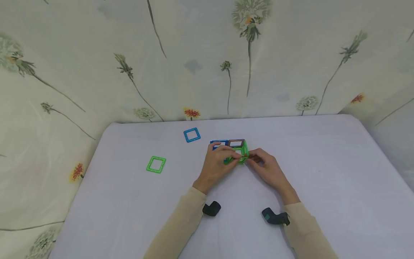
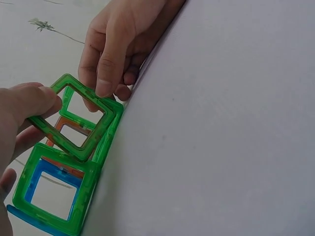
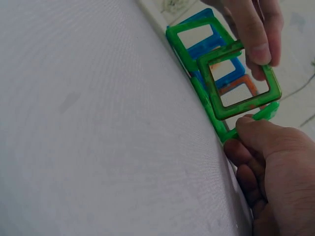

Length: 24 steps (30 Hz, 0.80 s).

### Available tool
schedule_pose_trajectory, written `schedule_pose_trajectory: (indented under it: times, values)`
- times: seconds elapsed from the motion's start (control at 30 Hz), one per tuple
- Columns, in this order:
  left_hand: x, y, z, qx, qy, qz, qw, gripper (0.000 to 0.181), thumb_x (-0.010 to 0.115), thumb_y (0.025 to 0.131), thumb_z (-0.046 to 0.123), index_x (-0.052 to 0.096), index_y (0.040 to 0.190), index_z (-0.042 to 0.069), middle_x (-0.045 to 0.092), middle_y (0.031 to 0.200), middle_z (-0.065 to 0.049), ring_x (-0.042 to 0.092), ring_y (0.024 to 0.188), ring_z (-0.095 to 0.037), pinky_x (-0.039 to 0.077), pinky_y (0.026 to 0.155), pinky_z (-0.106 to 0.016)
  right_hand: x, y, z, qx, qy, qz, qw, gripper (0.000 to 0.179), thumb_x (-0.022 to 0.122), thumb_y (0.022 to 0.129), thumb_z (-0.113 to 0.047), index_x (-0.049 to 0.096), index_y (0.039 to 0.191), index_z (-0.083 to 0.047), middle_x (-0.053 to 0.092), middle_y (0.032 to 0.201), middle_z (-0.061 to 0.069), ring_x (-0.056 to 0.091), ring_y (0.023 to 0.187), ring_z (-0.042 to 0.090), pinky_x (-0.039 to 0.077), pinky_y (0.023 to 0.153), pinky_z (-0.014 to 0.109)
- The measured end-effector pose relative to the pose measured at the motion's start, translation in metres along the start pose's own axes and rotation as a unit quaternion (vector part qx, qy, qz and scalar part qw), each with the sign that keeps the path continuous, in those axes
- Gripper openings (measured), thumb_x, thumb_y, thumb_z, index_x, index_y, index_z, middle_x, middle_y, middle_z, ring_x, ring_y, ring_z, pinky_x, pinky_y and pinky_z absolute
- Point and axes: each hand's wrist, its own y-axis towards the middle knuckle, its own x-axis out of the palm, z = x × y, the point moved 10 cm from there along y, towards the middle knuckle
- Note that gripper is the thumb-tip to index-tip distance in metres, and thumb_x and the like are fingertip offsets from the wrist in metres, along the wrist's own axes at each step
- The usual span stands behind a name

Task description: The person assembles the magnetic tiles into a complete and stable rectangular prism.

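My left hand (image 1: 213, 162) pinches a green open-square magnetic tile (image 2: 96, 138) between thumb and fingers, tilted at the front of a small build of square tiles. My right hand (image 1: 268, 169) is at the build's right end, its thumb and curled index finger gripping the edge of an upright green side tile (image 3: 268, 112). Another green tile (image 2: 85, 196) stands at the front left of the build, with blue tiles (image 3: 202, 49) around and behind it. An orange-brown tile (image 3: 251, 83) shows at the back. In the head view my left fingers hide part of the build.
A loose blue square tile (image 1: 193, 139) lies behind and left of the build. A loose green square tile (image 1: 148, 164) lies further left on the white-covered table (image 1: 323, 172). Black wrist devices (image 1: 211, 209) show beside both sleeves. A flower-printed cloth (image 1: 194, 54) hangs behind the table.
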Motion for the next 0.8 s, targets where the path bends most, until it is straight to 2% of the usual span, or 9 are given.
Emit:
schedule_pose_trajectory:
  times: [0.2,0.5,0.8]
  values:
    - [0.0021,0.0006,-0.0021,-0.016,0.002,0.0,0.9999,0.012,0.073,0.083,0.026,0.076,0.094,0.023,0.074,0.092,0.011,0.064,0.104,-0.007,0.032,0.108,-0.043,-0.0012,-0.0006,-0.0002,0.001,-0.002,0.002,1.0,0.021,0.064,0.09,-0.018,0.062,0.111,-0.021,0.065,0.1,-0.008,0.059,0.086,0.004,0.047,0.075,0.018]
    - [0.0027,0.0011,-0.0066,-0.04,0.004,-0.007,0.9992,0.014,0.074,0.081,0.026,0.076,0.095,0.024,0.074,0.095,0.01,0.066,0.104,-0.009,0.03,0.11,-0.043,-0.0007,-0.0001,-0.0013,-0.003,-0.01,0.001,0.9999,0.021,0.063,0.091,-0.019,0.062,0.112,-0.018,0.065,0.1,-0.004,0.059,0.086,0.007,0.047,0.075,0.021]
    - [0.0041,0.0014,-0.0086,-0.048,0.032,-0.022,0.9981,0.013,0.074,0.081,0.029,0.076,0.093,0.028,0.073,0.089,0.016,0.064,0.088,-0.001,0.031,0.11,-0.041,0.0003,-0.0003,-0.0031,-0.016,0.009,-0.006,0.9998,0.022,0.063,0.091,-0.015,0.062,0.112,-0.018,0.065,0.103,-0.004,0.059,0.09,0.007,0.048,0.079,0.02]
